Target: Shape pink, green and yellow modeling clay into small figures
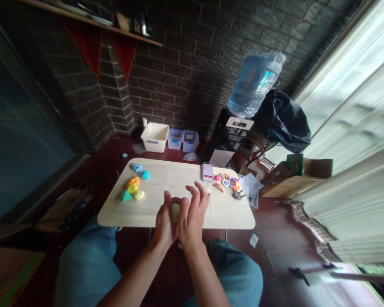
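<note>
Over the near edge of a small light wooden table, my two hands press together around a pale yellow-green lump of dough. My left hand cups it from the left with curled fingers. My right hand lies against it from the right, fingers stretched upward and slightly spread. Only a strip of the dough shows between the palms. Coloured dough pieces in blue, teal, orange, yellow and green lie at the table's left.
A small white card box and a cluster of colourful small toys sit at the table's far right. Behind stand a white tub, two clear bins, a water dispenser and cardboard boxes. My knees are under the table.
</note>
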`<state>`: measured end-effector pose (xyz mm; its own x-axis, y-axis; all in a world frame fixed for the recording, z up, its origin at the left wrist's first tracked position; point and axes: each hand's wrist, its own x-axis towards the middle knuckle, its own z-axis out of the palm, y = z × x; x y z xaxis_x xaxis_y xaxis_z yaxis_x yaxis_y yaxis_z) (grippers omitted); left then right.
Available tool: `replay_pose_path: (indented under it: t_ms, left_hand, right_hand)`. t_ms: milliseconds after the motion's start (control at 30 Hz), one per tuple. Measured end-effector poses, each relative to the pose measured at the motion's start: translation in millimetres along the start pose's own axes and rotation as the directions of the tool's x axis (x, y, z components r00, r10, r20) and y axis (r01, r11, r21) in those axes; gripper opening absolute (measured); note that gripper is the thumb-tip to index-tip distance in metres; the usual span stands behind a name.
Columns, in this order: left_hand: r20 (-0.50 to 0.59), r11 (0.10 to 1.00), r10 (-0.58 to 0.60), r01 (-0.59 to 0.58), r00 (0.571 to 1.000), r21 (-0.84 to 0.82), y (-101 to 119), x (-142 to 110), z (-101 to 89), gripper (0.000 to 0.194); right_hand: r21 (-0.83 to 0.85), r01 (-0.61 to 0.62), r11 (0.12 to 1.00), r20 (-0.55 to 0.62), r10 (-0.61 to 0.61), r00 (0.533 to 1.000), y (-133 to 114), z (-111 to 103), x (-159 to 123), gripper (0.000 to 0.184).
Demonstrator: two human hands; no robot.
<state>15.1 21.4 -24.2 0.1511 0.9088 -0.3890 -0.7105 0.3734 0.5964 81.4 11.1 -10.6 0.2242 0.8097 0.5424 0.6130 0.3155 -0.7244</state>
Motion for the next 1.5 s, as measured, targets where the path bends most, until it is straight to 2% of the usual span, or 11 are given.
replay_pose_path:
  t_ms: [267, 400, 567, 700, 800, 900, 967, 1067, 1300, 1400, 1500]
  left_hand:
    - [0.040, 0.976, 0.133, -0.138, 0.990, 0.170, 8, 5, 0.8, 0.062]
    - [0.012, 0.972, 0.110, -0.110, 0.994, 0.208, 2, 8, -1.3, 0.058]
    - [0.012, 0.995, 0.017, -0.018, 1.000, 0.095, 0, 6, -1.6, 0.042]
    - [0.063, 0.981, -0.156, 0.162, 0.986, -0.107, 2, -11, 7.4, 0.045]
    - [0.034, 0.968, -0.186, 0.190, 0.982, -0.165, 3, -22, 12.6, 0.042]
    - [0.074, 0.979, -0.100, 0.111, 0.992, -0.171, 2, -25, 11.4, 0.047]
    - [0.106, 0.989, -0.053, 0.067, 0.993, -0.133, 1, -22, 7.4, 0.049]
    - [0.138, 0.998, -0.050, 0.053, 0.989, -0.018, -2, -20, -0.4, 0.049]
    - [0.072, 0.984, 0.085, -0.095, 0.994, 0.150, -5, -22, -3.9, 0.043]
    - [0.049, 0.994, 0.108, -0.109, 0.993, 0.023, 0, -18, 3.2, 0.043]
    - [0.111, 0.982, 0.019, 0.002, 0.994, -0.188, 6, -15, 11.3, 0.047]
  right_hand:
    - [0.426, -0.290, 0.857, 0.018, 0.313, 0.950, 5, -11, -3, 0.034]
    - [0.391, -0.322, 0.862, 0.120, 0.299, 0.947, 6, -6, -12, 0.031]
    - [0.196, -0.115, 0.974, 0.137, 0.089, 0.987, 11, 7, -22, 0.036]
    - [0.253, -0.207, 0.945, 0.039, 0.204, 0.978, 12, 11, -19, 0.033]
    - [0.498, -0.406, 0.766, 0.057, 0.438, 0.897, 9, 9, -10, 0.042]
    - [0.754, -0.545, 0.368, 0.234, 0.624, 0.745, 8, 3, 5, 0.058]
    - [0.819, -0.559, 0.128, 0.367, 0.632, 0.682, 9, -3, 16, 0.064]
    - [0.825, -0.566, 0.008, 0.446, 0.606, 0.659, 12, -10, 28, 0.065]
    - [0.779, -0.622, 0.077, 0.477, 0.571, 0.668, 15, -8, 19, 0.067]
    - [0.682, -0.603, 0.414, 0.451, 0.412, 0.792, 5, -6, 8, 0.067]
    - [0.506, -0.332, 0.796, 0.371, 0.147, 0.917, -6, -6, 0, 0.053]
